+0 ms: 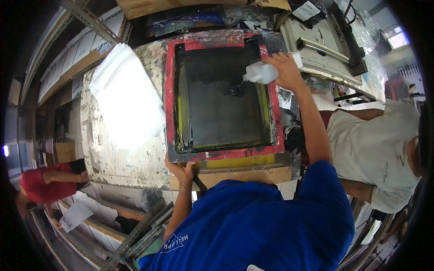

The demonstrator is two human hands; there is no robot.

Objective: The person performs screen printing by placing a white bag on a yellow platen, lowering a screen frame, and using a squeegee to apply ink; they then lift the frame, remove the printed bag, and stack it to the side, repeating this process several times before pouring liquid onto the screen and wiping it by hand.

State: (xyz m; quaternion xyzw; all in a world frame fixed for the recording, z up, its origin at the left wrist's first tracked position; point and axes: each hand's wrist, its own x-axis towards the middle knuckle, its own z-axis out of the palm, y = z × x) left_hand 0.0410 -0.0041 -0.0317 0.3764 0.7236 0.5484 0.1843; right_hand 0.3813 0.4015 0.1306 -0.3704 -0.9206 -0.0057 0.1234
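A screen printing frame (170, 104) with red-taped edges lies in front of me on the worktable. Its dark mesh (221, 117) carries a small wet black blob (235, 90) right of the middle. Over the frame's right side, my right hand (288, 71) is closed round a whitish translucent squeeze bottle (262, 73). The bottle is tipped, its nozzle pointing left and down near the blob. At the near left corner, my left hand (181, 171) grips the frame's edge; part of its fingers is hidden beneath.
A stack of white sheets (129, 99) lies left of the frame on the paint-stained worktable (97, 153). One person in a light shirt (375, 153) stands close on the right; another in a red shirt (47, 185) is at the left. Shelves with boxes (77, 58) line the left side.
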